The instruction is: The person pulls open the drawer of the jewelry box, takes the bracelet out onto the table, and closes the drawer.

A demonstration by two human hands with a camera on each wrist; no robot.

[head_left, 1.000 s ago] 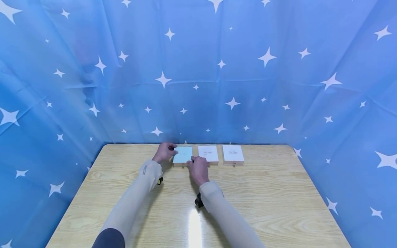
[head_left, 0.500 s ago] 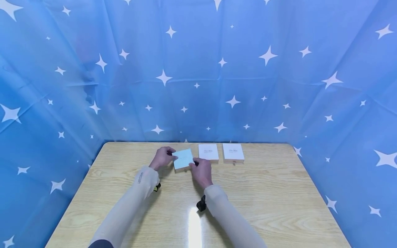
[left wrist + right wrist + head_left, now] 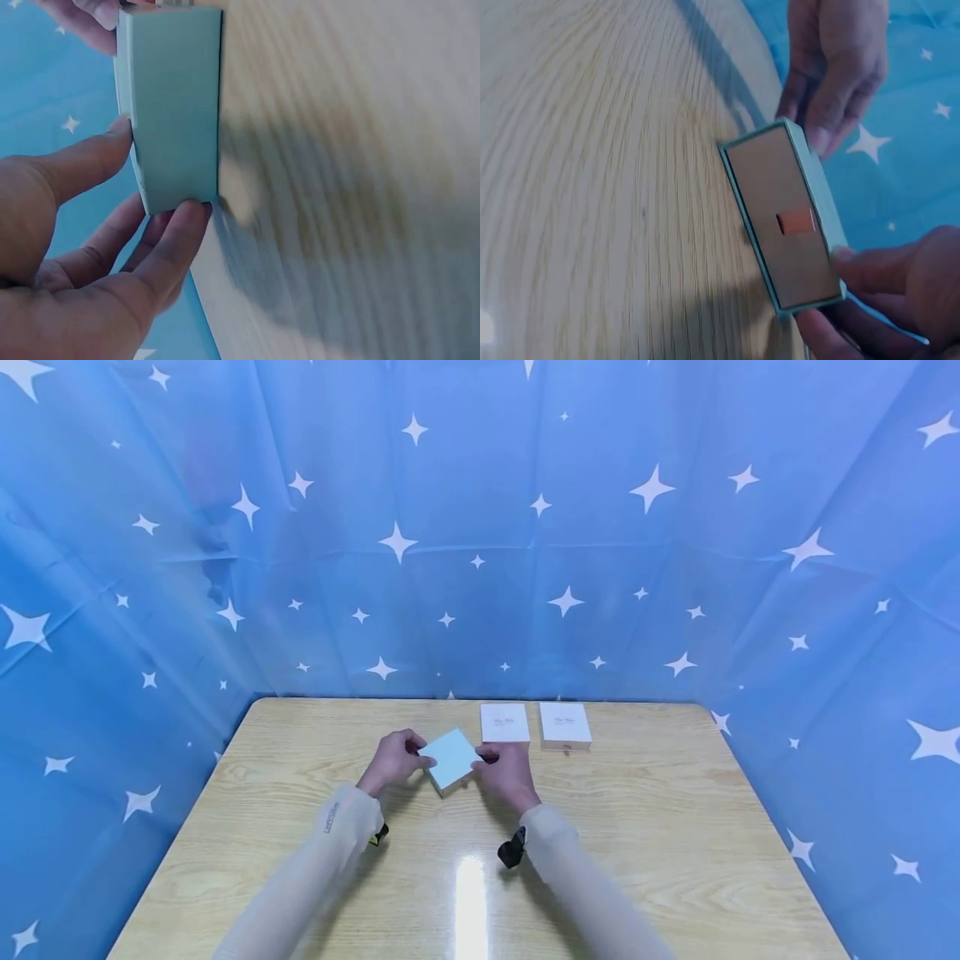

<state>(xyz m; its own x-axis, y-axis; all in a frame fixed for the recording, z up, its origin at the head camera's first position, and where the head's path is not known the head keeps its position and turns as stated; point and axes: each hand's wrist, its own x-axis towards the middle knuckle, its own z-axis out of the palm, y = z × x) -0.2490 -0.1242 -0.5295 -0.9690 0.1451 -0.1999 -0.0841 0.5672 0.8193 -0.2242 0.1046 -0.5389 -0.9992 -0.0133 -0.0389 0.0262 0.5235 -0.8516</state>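
Observation:
Between both hands sits a small mint-green drawer box (image 3: 452,758), turned at an angle to the table's back edge. Its pinkish-brown drawer front (image 3: 772,202) with an orange pull tab (image 3: 796,221) shows in the right wrist view; the drawer is closed. My left hand (image 3: 393,762) grips one corner, thumb on top and fingers along the lower side, as the left wrist view shows. The opposite corner is pinched by my right hand (image 3: 508,772), its thumb on the top edge. A plain green side (image 3: 176,109) faces the left wrist camera.
Two white boxes with printed lids, a nearer one (image 3: 505,722) and one farther right (image 3: 566,724), stand along the back of the wood-grain table (image 3: 660,827). A blue curtain (image 3: 480,527) with white stars hangs behind and at both sides.
Both hands have drawn the green box from the back edge toward the person and slightly right. It has turned from square to the edge to a slant. The white boxes stay put.

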